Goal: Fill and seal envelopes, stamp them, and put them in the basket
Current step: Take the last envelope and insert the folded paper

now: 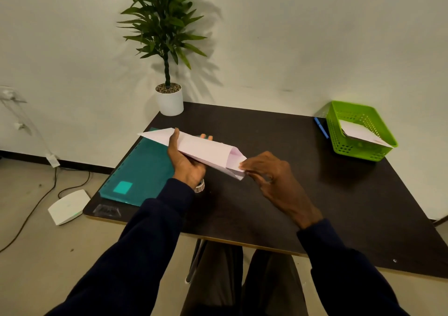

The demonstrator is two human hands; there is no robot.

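My left hand [186, 160] grips a long white envelope [201, 149] from below, thumb over its upper edge, holding it above the dark table [278, 206]. The envelope's mouth faces right and stands open, with folded white paper [234, 157] showing inside. My right hand [271, 172] pinches the envelope's open end at the lower lip with its fingertips. A green plastic basket [339, 131] stands at the table's far right corner with a white envelope [361, 132] lying in it.
A teal folder [138, 175] lies on the table's left side, partly under my left hand. A blue pen [321, 128] lies left of the basket. A potted plant [169, 97] stands at the far left corner. A small roll [200, 186] sits by my left wrist.
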